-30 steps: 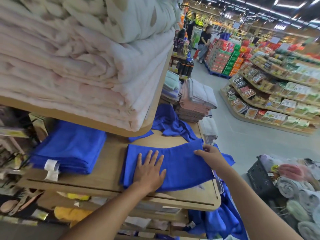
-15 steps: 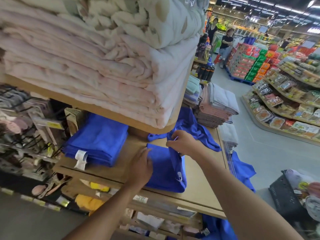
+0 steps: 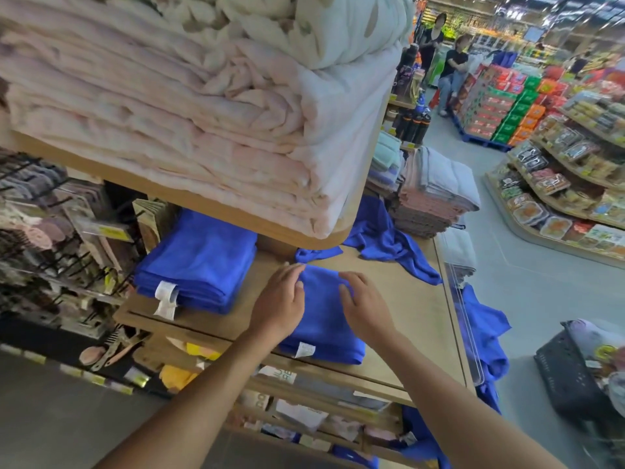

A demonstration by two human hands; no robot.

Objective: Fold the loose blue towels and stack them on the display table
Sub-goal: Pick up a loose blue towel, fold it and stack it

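Item: folded blue towel (image 3: 321, 319), laid flat on the wooden display table (image 3: 416, 319) near its front edge, a white label showing at the towel's front edge. Left hand (image 3: 280, 304) is rested palm down on the towel's left part, fingers spread and reaching to the far left corner of the fold; the grip is open, nothing is clasped. Right hand (image 3: 363, 308) is rested palm down on the towel's right part, fingers loosely extended toward the far edge; this grip is likewise open and flat on the cloth. The towel is thus held beneath and between both hands, with its front portion left uncovered. Stack of folded blue towels (image 3: 199, 262): placed toward the table's left edge, apart from the handled towel, with a white tag hanging at its front. Loose blue towels (image 3: 385, 242): left crumpled toward the table's back right corner, partly under the upper shelf (image 3: 209, 204). A further blue towel (image 3: 483, 333) is seen hanging over the table's right edge. Pink and cream blankets (image 3: 189, 106) are piled on the upper shelf above the table.
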